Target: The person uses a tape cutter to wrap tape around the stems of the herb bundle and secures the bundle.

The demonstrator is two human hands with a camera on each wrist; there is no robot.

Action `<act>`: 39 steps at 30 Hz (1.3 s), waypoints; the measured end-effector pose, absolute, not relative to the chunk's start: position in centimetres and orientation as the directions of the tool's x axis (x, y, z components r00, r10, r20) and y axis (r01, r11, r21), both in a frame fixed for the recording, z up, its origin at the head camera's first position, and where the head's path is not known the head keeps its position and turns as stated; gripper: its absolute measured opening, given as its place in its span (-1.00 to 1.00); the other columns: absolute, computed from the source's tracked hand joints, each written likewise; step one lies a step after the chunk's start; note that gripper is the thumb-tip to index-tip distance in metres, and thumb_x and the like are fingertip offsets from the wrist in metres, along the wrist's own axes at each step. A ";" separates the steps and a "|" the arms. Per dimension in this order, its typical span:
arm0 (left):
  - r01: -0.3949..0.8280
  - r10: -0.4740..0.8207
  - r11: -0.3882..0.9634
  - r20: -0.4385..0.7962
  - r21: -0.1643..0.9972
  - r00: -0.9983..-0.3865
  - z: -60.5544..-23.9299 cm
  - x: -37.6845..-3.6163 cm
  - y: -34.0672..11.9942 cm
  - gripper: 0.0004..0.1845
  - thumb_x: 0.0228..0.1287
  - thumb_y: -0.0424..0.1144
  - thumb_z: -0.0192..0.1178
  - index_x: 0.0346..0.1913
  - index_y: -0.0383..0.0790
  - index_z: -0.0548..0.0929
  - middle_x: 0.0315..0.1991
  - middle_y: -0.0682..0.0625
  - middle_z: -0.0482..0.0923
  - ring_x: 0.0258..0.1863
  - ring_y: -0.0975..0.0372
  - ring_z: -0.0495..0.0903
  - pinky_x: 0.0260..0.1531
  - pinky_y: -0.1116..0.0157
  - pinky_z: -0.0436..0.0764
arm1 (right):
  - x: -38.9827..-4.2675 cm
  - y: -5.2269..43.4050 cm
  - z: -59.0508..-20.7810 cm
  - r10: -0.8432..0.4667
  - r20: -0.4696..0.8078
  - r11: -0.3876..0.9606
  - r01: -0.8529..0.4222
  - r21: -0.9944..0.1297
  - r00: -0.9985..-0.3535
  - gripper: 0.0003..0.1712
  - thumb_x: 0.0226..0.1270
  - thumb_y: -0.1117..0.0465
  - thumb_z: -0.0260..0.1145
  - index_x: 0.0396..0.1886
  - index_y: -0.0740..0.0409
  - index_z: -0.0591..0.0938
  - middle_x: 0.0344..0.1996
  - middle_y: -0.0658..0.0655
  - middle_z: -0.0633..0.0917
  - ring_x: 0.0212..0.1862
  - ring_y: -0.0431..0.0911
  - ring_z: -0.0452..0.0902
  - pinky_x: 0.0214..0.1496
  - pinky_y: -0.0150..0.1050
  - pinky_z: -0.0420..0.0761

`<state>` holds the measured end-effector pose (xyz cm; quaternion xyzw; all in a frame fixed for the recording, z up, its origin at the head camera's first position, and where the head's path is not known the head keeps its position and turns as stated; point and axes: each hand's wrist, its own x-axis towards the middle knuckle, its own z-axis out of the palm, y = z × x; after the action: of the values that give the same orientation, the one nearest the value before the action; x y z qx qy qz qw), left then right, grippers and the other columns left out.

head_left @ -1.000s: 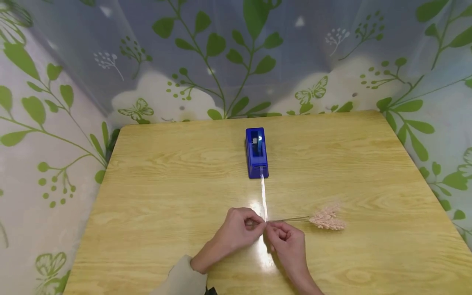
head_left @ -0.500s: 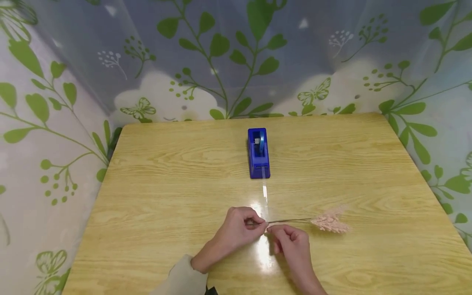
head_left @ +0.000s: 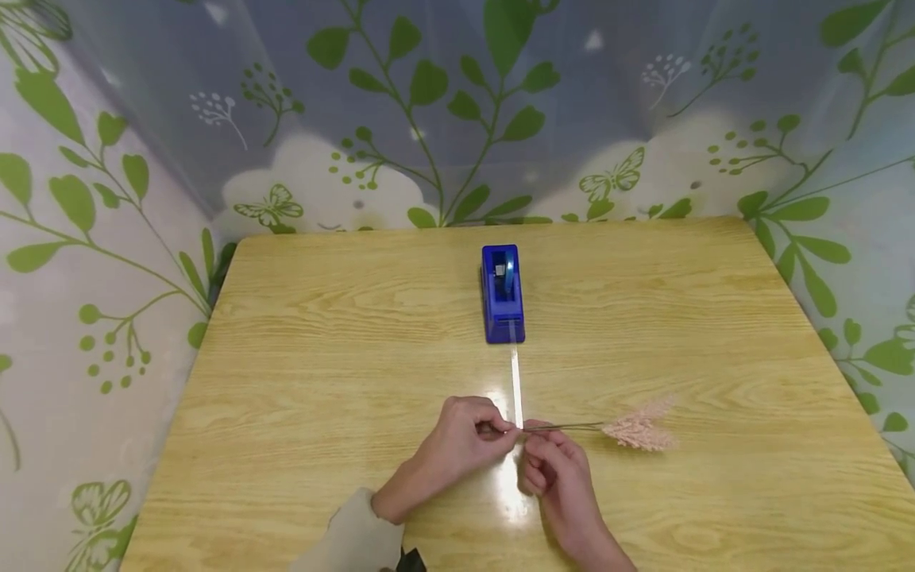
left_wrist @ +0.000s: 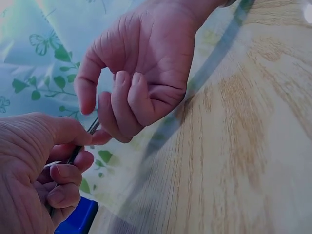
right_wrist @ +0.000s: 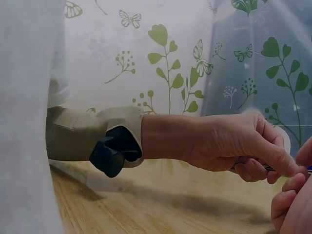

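Note:
Thin dark stems topped by pink, fluffy dried flowers (head_left: pixel 639 429) run sideways just above the table in the head view. My left hand (head_left: pixel 468 433) pinches the stems near their left end between thumb and fingers. Close on its right, my right hand (head_left: pixel 561 473) has its fingers curled about the stems, the index finger behind them and the thumb in front. A strip of clear tape (head_left: pixel 516 385) stretches from the blue tape dispenser (head_left: pixel 503 295) to the stems between both hands. The fingertips hide where tape and stems meet. In the left wrist view, the dark stems (left_wrist: pixel 75 153) emerge from my left fingers.
The wood-grain table (head_left: pixel 343 318) lies under everything, with bare surface left and right of the dispenser. Curtains with a leaf print (head_left: pixel 429 103) hang around its back and sides. A dark wrist mount (right_wrist: pixel 114 151) sits on my left sleeve.
My right hand dropped slightly away from the stems, then moved back up with its index finger behind them. My left hand keeps its pinch. The taut tape caught the light differently.

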<state>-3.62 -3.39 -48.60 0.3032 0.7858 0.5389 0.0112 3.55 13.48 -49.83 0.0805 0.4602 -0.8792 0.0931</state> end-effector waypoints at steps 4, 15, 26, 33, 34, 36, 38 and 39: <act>0.470 0.495 0.215 0.319 0.856 -0.808 -48.7 -3.8 -3.4 -0.88 0.12 -0.48 0.50 -0.49 -0.28 0.78 -0.54 0.00 0.70 -0.57 0.55 0.47 -0.58 0.53 0.57 | 3.2 14.0 -50.0 -0.173 -0.182 -0.601 0.250 -0.759 -0.968 -0.75 0.51 0.42 0.00 -0.06 0.10 0.57 -0.62 -0.09 0.40 -0.57 -0.14 0.05 -0.48 -0.23 -0.02; 0.486 0.499 0.243 0.322 0.840 -0.805 -49.0 -3.8 -3.8 -0.89 0.11 -0.48 0.51 -0.47 -0.28 0.79 -0.51 0.00 0.72 -0.55 0.51 0.52 -0.57 0.55 0.57 | 3.0 16.2 -47.2 -0.324 -0.209 0.011 0.217 -0.976 -0.923 -0.78 0.60 0.27 0.19 -0.19 0.32 0.70 -0.53 -0.02 0.63 -0.53 -0.29 0.44 -0.50 -0.42 0.45; 0.589 0.504 0.230 0.423 0.775 -0.753 -49.2 -4.0 -3.7 -0.86 0.05 -0.51 0.52 -0.51 -0.27 0.78 -0.53 0.03 0.69 -0.59 0.39 0.52 -0.56 0.60 0.50 | -0.4 17.7 -44.7 -0.326 0.114 0.759 -0.332 -0.560 -0.939 -0.73 0.65 0.19 0.17 -0.33 0.04 0.67 -0.46 -0.14 0.57 -0.36 -0.26 0.47 -0.30 -0.26 0.55; 0.606 0.526 0.222 0.429 0.764 -0.734 -49.1 -3.9 -3.9 -0.89 0.07 -0.51 0.50 -0.45 -0.26 0.80 -0.51 0.03 0.67 -0.60 0.27 0.52 -0.56 0.61 0.45 | -1.5 17.8 -45.4 -0.416 -0.111 0.738 -0.264 -0.621 -0.903 -0.53 0.70 0.07 0.10 -0.58 -0.08 0.47 -0.69 -0.20 0.32 -0.60 -0.34 0.21 -0.51 -0.36 0.33; 0.609 0.526 0.223 0.432 0.761 -0.732 -49.1 -3.9 -3.9 -0.89 0.08 -0.51 0.49 -0.45 -0.26 0.80 -0.51 0.03 0.66 -0.60 0.26 0.52 -0.55 0.62 0.45 | -1.6 17.8 -45.4 -0.429 -0.100 0.725 -0.275 -0.632 -0.898 -0.56 0.69 0.09 0.12 -0.55 -0.07 0.51 -0.68 -0.21 0.35 -0.59 -0.34 0.22 -0.50 -0.36 0.35; 0.620 0.527 0.225 0.441 0.752 -0.727 -49.0 -4.0 -3.9 -0.89 0.09 -0.51 0.48 -0.45 -0.26 0.80 -0.52 0.04 0.65 -0.61 0.23 0.52 -0.55 0.63 0.42 | -1.8 17.9 -45.4 -0.446 -0.081 0.703 -0.294 -0.647 -0.891 -0.63 0.66 0.13 0.16 -0.48 -0.03 0.59 -0.65 -0.21 0.40 -0.57 -0.35 0.26 -0.47 -0.36 0.39; 0.619 0.527 0.222 0.442 0.753 -0.726 -48.9 -4.0 -3.9 -0.90 0.10 -0.52 0.47 -0.44 -0.27 0.81 -0.52 0.04 0.64 -0.61 0.21 0.51 -0.54 0.64 0.39 | -2.0 18.0 -45.4 -0.455 -0.063 0.691 -0.307 -0.654 -0.888 -0.70 0.62 0.17 0.21 -0.42 0.01 0.66 -0.62 -0.22 0.45 -0.54 -0.36 0.29 -0.45 -0.37 0.42; 0.618 0.526 0.221 0.442 0.754 -0.727 -48.9 -4.0 -3.9 -0.90 0.11 -0.52 0.47 -0.43 -0.27 0.81 -0.53 0.04 0.63 -0.61 0.20 0.51 -0.54 0.64 0.38 | -2.0 18.0 -45.5 -0.455 -0.054 0.691 -0.315 -0.651 -0.889 -0.73 0.59 0.20 0.24 -0.40 0.02 0.68 -0.60 -0.22 0.48 -0.53 -0.37 0.31 -0.43 -0.37 0.43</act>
<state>-3.99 -3.87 -48.87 0.3670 0.7800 0.5049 -0.0456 -2.02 18.00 -45.48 -0.2107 0.9134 -0.3318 0.1059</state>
